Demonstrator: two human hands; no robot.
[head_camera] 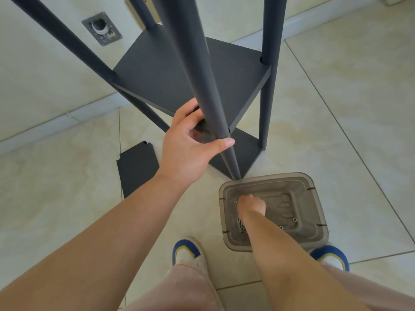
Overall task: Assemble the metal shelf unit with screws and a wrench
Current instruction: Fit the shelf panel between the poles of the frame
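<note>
Both forearms fill the lower frame, w/ pale trousers and two blue-and-white shoes (187, 252) below them on the tiled floor (350, 122).

Left hand (190, 144) is up at the dark metal shelf unit (190, 72), fingers and thumb curled round its nearest upright post (202, 81); thumb tip lies across the front of the post, fingers go behind it. Unit stands upright on the floor just ahead of the feet, close to the wall, w/ one shelf panel mid-height and another lower down near floor level.

Right hand (251, 204) reaches down into a translucent grey plastic bin (314, 198) that sits on the floor right beside the unit's near foot. Fingers point down and are hidden behind the knuckles, so can't tell if they pinch anything. Small screws (294, 219) lie on the bin's bottom (a few more bits by the wrist, too small to make out).

Loose dark shelf panel (137, 169) lies flat on the floor, left of the left wrist. Metal plate w/ a round opening (102, 28) is set in the wall.
</note>
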